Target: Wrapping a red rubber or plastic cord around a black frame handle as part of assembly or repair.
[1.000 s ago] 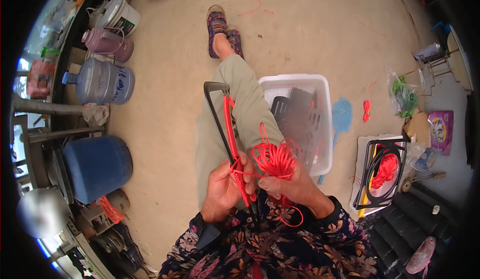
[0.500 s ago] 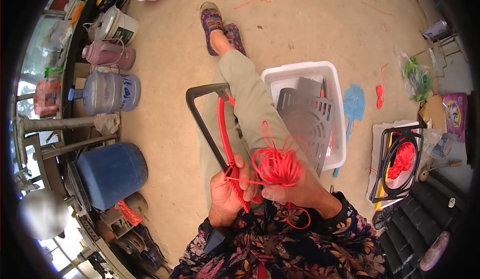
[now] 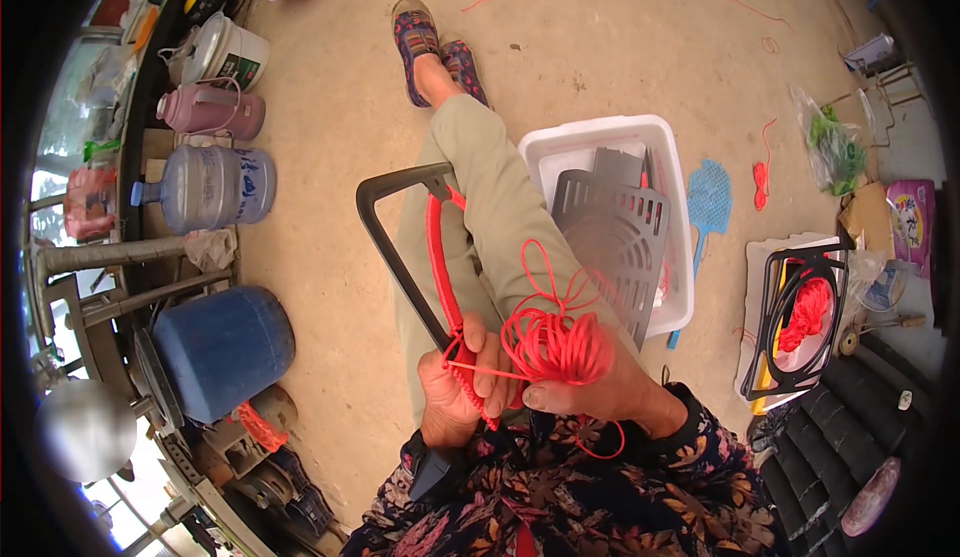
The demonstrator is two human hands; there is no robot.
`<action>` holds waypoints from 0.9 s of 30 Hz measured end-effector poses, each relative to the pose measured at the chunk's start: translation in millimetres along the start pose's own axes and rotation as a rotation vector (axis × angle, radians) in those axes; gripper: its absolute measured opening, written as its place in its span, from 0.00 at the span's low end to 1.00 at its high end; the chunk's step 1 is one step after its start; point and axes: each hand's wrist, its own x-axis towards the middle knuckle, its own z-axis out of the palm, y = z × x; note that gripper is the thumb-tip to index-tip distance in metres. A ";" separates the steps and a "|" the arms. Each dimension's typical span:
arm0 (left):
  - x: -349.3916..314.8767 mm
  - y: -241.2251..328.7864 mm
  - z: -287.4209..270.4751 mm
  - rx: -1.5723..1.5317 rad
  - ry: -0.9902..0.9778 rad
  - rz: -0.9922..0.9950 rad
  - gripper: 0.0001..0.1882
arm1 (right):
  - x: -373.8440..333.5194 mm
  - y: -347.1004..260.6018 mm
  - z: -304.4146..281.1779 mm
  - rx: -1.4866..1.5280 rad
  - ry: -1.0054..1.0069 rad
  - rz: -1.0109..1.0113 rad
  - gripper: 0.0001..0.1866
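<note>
A white plastic basket (image 3: pixel 560 147) of dark grilles sits right of the knees. Across the lap lies a black frame (image 3: pixel 395 247), gripped by the left hand (image 3: pixel 455 392). The right hand (image 3: pixel 590 382) clutches a red cord bundle (image 3: pixel 550 342), apparently pinching one strand.

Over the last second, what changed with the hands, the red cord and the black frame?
Little changed. The camera view shifted, so the white tub and floor items sit differently in the picture. The left hand keeps gripping the black frame at its cord-wrapped edge, and the right hand keeps holding the red cord bundle, a strand taut between them. Nothing was let go.
</note>
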 end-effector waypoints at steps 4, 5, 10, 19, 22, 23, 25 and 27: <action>4.4 -1.3 0.0 -0.014 -0.050 -0.008 0.14 | -2.7 -6.7 1.2 0.113 0.053 0.022 0.09; 6.2 -1.7 0.0 -0.017 -0.049 -0.037 0.14 | -7.8 -6.6 -0.6 0.047 0.128 0.034 0.10; 21.4 -1.8 -2.8 -0.015 -0.133 -0.145 0.15 | -24.0 -22.6 -0.8 -0.122 0.339 0.002 0.14; 30.1 -6.6 21.0 0.230 -0.022 -0.259 0.20 | -40.9 -40.6 34.9 -0.145 0.623 0.071 0.11; 28.5 -3.0 26.9 0.292 0.011 -0.272 0.23 | -45.1 -42.7 48.5 -0.218 0.620 0.024 0.14; 26.9 -2.5 27.0 0.307 0.011 -0.288 0.25 | -45.4 -43.3 51.5 -0.239 0.608 0.032 0.14; 23.4 -3.2 24.3 0.299 0.002 -0.257 0.24 | -45.2 -44.0 54.9 -0.223 0.598 -0.008 0.14; 21.5 -4.9 17.0 0.292 -0.008 -0.230 0.24 | -43.2 -40.3 48.0 -0.158 0.621 -0.043 0.14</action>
